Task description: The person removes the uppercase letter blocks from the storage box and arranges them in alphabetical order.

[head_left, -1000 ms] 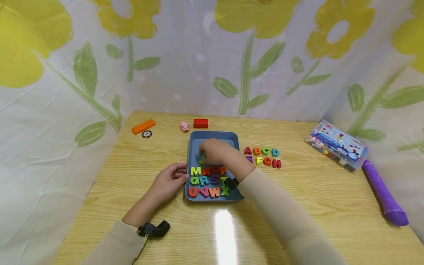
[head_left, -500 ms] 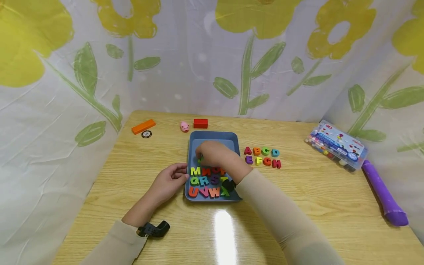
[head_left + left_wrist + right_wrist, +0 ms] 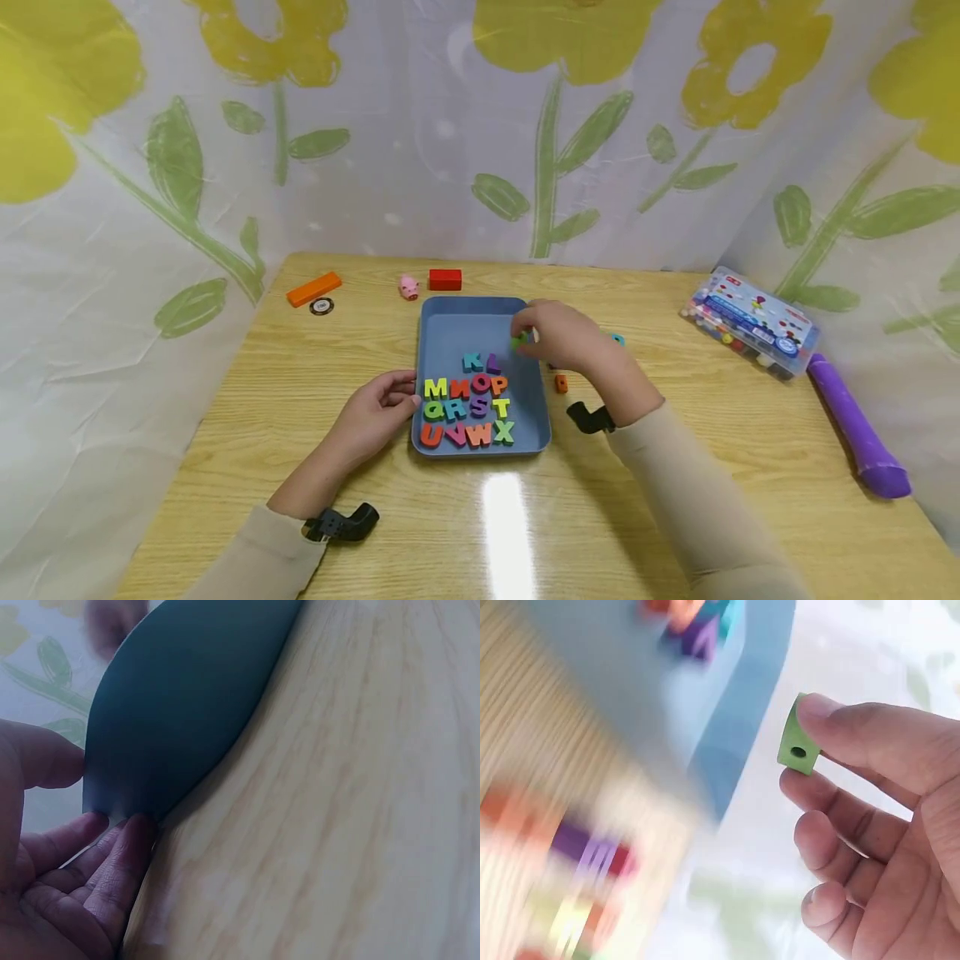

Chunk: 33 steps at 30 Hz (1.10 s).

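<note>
A blue-grey tray (image 3: 480, 308) holds rows of coloured letter blocks (image 3: 477, 407), with K (image 3: 472, 362) and L (image 3: 492, 363) at the top and U to X at the bottom. Outside its left wall, my left hand (image 3: 377, 417) rests with loosely bent fingers, thumb and fingertips touching the tray wall (image 3: 180, 690) in the left wrist view. My right hand (image 3: 566, 337), above the tray's right rim, pinches a green letter block (image 3: 799, 742) between thumb and index finger. A hole shows in that block's side; which letter it is cannot be told.
Right of the tray lie more letter blocks (image 3: 561, 383), mostly hidden by my right hand. Behind it are a red block (image 3: 446, 280), a pink pig (image 3: 408, 287), an orange block (image 3: 314, 289) and a round chip (image 3: 322, 307). A plastic box (image 3: 752, 321) and purple tube (image 3: 858, 427) lie far right.
My right hand has lifted the green letter block and carried it right, from over the tray's middle to its right rim. K and L are uncovered. The left hand stays at the tray.
</note>
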Each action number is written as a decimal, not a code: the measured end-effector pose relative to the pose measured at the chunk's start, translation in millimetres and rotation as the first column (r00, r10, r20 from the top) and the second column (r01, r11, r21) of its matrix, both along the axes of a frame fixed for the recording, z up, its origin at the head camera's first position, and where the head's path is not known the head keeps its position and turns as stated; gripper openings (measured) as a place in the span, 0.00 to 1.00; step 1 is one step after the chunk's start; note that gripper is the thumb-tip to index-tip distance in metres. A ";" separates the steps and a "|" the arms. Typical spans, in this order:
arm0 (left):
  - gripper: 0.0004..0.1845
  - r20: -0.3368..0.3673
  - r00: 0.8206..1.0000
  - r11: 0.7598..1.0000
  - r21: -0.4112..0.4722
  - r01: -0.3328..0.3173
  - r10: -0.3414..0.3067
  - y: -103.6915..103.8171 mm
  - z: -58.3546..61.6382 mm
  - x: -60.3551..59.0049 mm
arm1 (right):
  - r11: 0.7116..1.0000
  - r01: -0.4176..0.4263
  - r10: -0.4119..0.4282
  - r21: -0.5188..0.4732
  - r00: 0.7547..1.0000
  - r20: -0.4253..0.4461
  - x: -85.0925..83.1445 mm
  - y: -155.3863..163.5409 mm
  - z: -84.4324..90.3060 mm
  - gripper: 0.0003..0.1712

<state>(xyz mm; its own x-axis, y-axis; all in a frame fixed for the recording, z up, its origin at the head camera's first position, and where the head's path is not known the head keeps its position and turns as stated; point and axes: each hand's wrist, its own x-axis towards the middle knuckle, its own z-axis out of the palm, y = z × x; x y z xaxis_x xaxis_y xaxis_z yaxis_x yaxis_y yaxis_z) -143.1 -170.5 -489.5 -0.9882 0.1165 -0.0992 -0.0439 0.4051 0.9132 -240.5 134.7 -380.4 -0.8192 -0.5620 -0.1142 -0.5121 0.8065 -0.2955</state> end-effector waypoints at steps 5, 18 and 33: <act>0.27 0.002 1.000 1.000 -0.009 -0.003 0.003 0.0 1.2 0.2 | 0.996 0.084 -0.084 -0.007 0.996 0.014 9.7 57.5 -9.0 0.10; 0.27 0.006 1.000 1.000 -0.006 0.005 -0.005 0.6 0.3 -1.5 | 0.995 0.102 -0.103 0.016 0.991 0.089 25.2 92.9 -47.6 0.11; 0.27 0.004 1.000 1.000 0.000 0.006 -0.006 0.4 0.1 -1.9 | 0.995 0.101 -0.102 0.025 0.993 0.050 30.0 88.4 -41.8 0.11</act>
